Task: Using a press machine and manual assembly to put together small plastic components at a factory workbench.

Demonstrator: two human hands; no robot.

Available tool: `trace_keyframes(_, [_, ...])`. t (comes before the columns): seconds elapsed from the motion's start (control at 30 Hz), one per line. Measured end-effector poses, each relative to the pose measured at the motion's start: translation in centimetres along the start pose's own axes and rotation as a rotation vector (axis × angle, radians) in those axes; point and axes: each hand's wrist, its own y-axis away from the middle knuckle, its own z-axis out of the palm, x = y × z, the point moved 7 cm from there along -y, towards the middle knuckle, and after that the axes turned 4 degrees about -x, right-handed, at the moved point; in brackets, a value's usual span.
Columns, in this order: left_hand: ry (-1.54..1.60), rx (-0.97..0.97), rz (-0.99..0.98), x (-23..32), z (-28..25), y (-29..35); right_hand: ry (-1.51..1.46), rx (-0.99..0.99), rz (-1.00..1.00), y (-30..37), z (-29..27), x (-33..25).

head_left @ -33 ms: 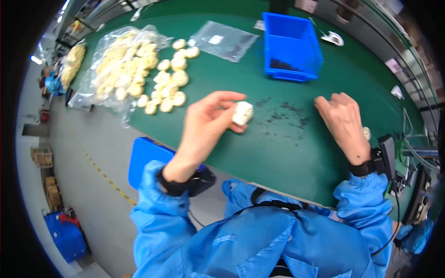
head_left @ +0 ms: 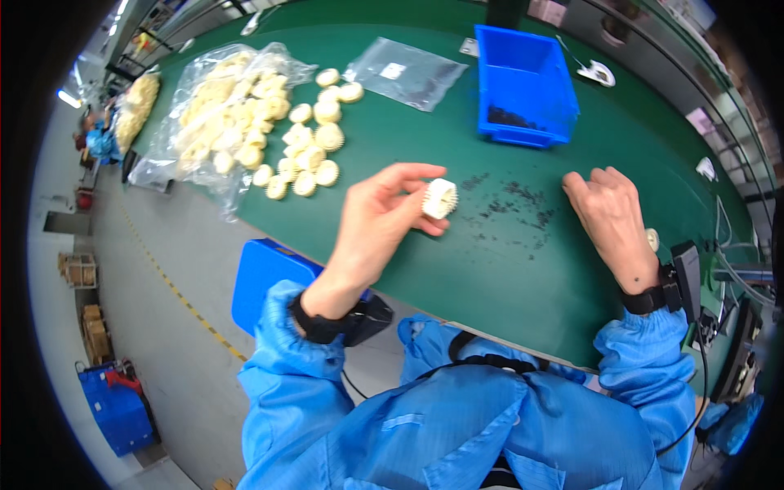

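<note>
My left hand (head_left: 377, 214) holds a cream plastic gear (head_left: 440, 198) between thumb and fingertips, its toothed rim showing, above the green tabletop. To the right, my right hand (head_left: 608, 214) is closed with its fingers curled under; whatever it may hold is hidden. Small black parts (head_left: 510, 208) lie scattered on the table between my hands. Several loose cream gears (head_left: 329, 136) rest beyond my left hand, beside a clear plastic bag (head_left: 163, 167) heaped with more of them. Another cream gear (head_left: 652, 239) lies just right of my right wrist.
A blue bin (head_left: 523, 135) with black parts in its bottom stands at the back. Left of it lies a flat clear bag (head_left: 408, 73). Cables (head_left: 723, 237) and equipment line the right edge. A blue seat (head_left: 273, 286) is beside the table's near left edge.
The whole scene has shifted slightly to the right in view. The gear in my left hand shows its toothed face a little more fully. My right hand keeps its curled pose.
</note>
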Motion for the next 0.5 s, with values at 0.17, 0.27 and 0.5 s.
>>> trace_keyframes(0.17, [0.278, -0.072, -0.144, -1.6, 3.1, 0.9, -0.013, 0.045, 0.058, 0.5, 1.1, 1.0])
trace_keyframes(0.27, [0.374, -0.146, -0.183, -2.1, 6.5, 2.0, -0.472, 0.179, 0.186, 2.1, -1.7, 1.2])
trace_keyframes(0.5, [0.4, -0.262, -0.159, -2.8, 12.4, 1.9, -0.769, 0.399, 0.261, 7.3, -4.6, -2.7])
